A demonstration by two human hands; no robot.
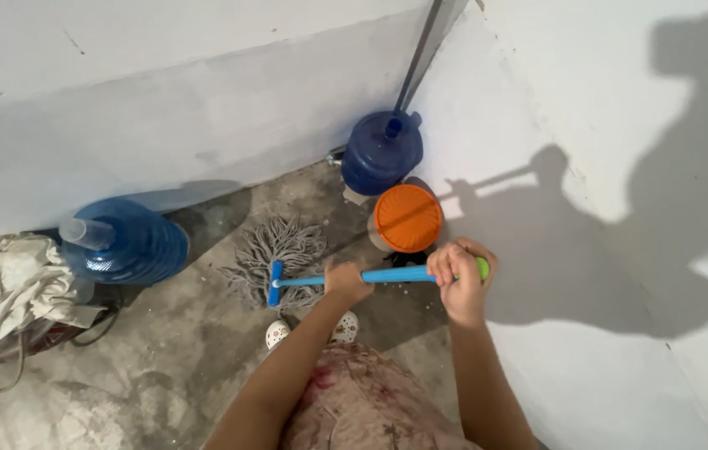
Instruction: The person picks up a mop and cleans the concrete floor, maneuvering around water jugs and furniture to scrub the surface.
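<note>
Fingers (447, 260) of right hand (461, 283) curling tight round the green-tipped top of a blue mop handle (387, 275); left hand (346, 282) clamping lower down. Grey string mop head (281, 248) lying on concrete floor (162, 367). Orange-lidded bucket (407, 218) sitting closed, contents hidden; upright blue water jug (382, 152) standing behind; second jug (125, 243) lying sideways, looking empty; bag (4, 333) bulging with white cloth (5, 283)

Mop (346, 276): blue handle, green end cap, lying near-horizontal across view; grey string head (281, 254) splayed on concrete floor (162, 367) by the wall, strands fanned out, looks dirty.
</note>
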